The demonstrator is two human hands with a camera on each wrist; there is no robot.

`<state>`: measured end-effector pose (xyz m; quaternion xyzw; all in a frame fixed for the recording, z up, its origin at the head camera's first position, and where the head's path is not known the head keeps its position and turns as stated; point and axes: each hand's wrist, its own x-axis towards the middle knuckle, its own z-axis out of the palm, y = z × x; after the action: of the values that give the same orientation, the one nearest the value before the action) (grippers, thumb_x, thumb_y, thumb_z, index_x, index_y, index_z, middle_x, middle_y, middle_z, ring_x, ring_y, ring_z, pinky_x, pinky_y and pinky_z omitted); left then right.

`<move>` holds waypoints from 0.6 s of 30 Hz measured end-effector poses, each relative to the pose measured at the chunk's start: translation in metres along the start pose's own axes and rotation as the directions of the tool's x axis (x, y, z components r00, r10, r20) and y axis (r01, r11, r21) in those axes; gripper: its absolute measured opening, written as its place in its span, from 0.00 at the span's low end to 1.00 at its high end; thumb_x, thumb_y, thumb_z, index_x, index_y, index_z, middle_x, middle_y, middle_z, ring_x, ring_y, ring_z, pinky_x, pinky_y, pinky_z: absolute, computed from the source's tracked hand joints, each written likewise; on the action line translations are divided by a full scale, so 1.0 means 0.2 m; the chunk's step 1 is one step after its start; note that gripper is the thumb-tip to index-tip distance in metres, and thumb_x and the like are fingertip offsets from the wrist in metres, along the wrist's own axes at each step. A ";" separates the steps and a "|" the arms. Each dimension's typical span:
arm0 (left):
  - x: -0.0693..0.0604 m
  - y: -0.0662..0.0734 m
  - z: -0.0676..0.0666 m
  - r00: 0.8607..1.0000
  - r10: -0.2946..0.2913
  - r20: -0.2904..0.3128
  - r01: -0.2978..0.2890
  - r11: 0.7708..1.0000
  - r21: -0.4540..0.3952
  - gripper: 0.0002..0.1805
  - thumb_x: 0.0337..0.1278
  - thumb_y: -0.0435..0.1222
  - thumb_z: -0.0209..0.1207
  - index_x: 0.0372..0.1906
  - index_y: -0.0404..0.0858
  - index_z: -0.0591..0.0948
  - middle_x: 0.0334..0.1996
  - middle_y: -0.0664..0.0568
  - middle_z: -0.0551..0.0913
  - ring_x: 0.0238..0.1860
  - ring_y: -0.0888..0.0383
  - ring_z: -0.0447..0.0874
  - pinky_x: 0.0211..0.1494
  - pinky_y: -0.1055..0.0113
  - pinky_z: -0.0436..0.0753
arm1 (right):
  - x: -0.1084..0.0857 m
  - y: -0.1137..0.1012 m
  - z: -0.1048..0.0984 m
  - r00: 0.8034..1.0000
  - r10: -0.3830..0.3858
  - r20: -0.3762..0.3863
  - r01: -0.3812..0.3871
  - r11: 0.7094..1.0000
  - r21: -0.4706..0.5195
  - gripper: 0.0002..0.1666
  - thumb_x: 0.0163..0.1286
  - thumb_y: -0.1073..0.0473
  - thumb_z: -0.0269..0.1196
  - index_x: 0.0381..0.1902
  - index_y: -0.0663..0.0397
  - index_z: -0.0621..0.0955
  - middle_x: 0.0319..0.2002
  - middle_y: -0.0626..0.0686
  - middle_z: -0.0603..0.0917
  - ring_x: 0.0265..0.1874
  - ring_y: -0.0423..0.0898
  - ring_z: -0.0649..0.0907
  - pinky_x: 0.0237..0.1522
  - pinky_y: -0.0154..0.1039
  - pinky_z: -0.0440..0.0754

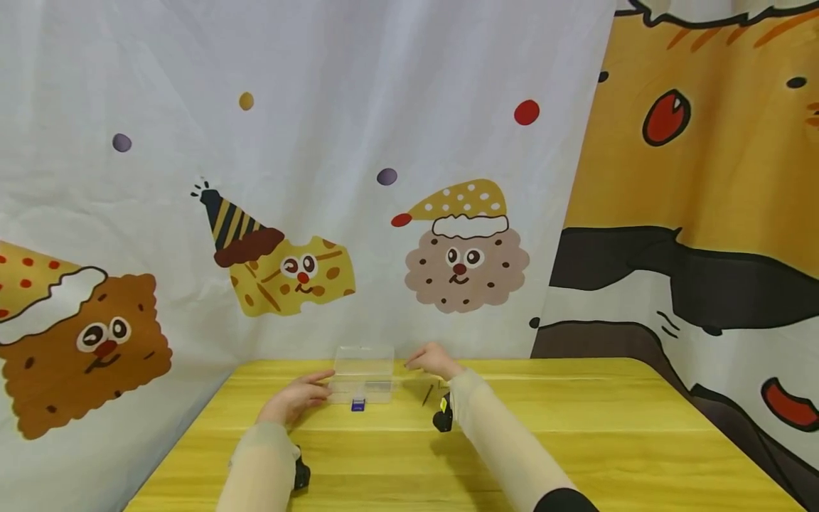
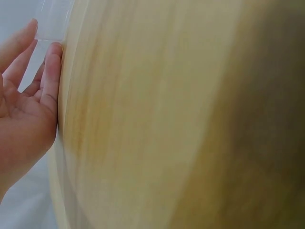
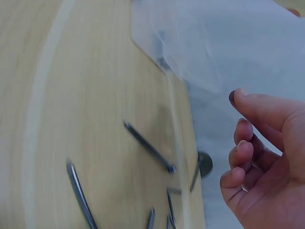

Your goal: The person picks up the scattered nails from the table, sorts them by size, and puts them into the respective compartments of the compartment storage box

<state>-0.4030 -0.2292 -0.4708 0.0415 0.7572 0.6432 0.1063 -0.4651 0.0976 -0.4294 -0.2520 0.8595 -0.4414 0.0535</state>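
Note:
A clear plastic box (image 1: 361, 391) stands near the table's back edge, its see-through lid (image 1: 363, 360) raised. My left hand (image 1: 297, 398) is at the box's left side, fingers extended and tips touching it. In the left wrist view, the box's corner (image 2: 52, 21) shows beside those fingertips. My right hand (image 1: 435, 360) hovers just right of the box. Its thumb and forefinger pinch what looks like a nail, whose dark end (image 3: 232, 98) shows at the thumb tip; most of it is hidden. Loose nails (image 3: 148, 147) lie on the table below this hand.
A blue tag or clip (image 1: 357, 405) sits at the box's front. A thin bent metal piece (image 1: 441, 385) lies right of the box. The wooden table (image 1: 384, 462) ends at a printed cloth (image 1: 377, 71) hanging behind it.

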 end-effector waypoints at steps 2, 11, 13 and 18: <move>0.00 0.00 0.00 1.000 0.000 0.011 0.000 1.000 0.005 0.34 0.61 0.26 0.58 0.72 0.29 0.62 0.70 0.31 0.58 0.51 0.50 0.75 0.55 0.58 0.77 | -0.03 0.02 -0.04 1.000 -0.007 -0.010 0.008 1.000 0.024 0.13 0.64 0.58 0.66 0.41 0.61 0.88 0.42 0.53 0.86 0.39 0.51 0.82 0.41 0.49 0.80; 0.00 0.00 0.00 1.000 0.007 0.014 -0.007 1.000 -0.001 0.33 0.62 0.25 0.57 0.72 0.28 0.61 0.69 0.31 0.59 0.47 0.51 0.75 0.55 0.56 0.75 | -0.14 0.12 -0.20 0.988 0.100 -0.118 -0.088 0.991 0.103 0.15 0.67 0.62 0.63 0.47 0.67 0.85 0.43 0.57 0.85 0.15 0.39 0.65 0.25 0.41 0.72; 0.00 0.00 0.00 1.000 0.008 0.017 -0.008 1.000 0.008 0.33 0.62 0.25 0.56 0.72 0.28 0.61 0.69 0.31 0.58 0.48 0.51 0.74 0.57 0.54 0.74 | -0.18 0.16 -0.23 0.985 0.114 -0.130 -0.099 0.988 0.118 0.15 0.67 0.62 0.63 0.47 0.67 0.85 0.41 0.56 0.86 0.12 0.37 0.61 0.22 0.39 0.67; 0.01 0.00 -0.01 0.999 0.009 0.036 -0.010 1.000 0.025 0.34 0.62 0.26 0.57 0.72 0.28 0.60 0.71 0.31 0.55 0.51 0.52 0.74 0.60 0.53 0.72 | -0.28 0.26 -0.28 0.982 0.141 -0.128 -0.116 0.977 0.180 0.18 0.67 0.63 0.62 0.49 0.71 0.82 0.23 0.51 0.80 0.10 0.38 0.57 0.23 0.42 0.63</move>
<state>-0.4047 -0.2304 -0.4709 0.0581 0.7630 0.6333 0.1161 -0.4542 0.1899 -0.4433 -0.1588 0.8343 -0.5261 0.0433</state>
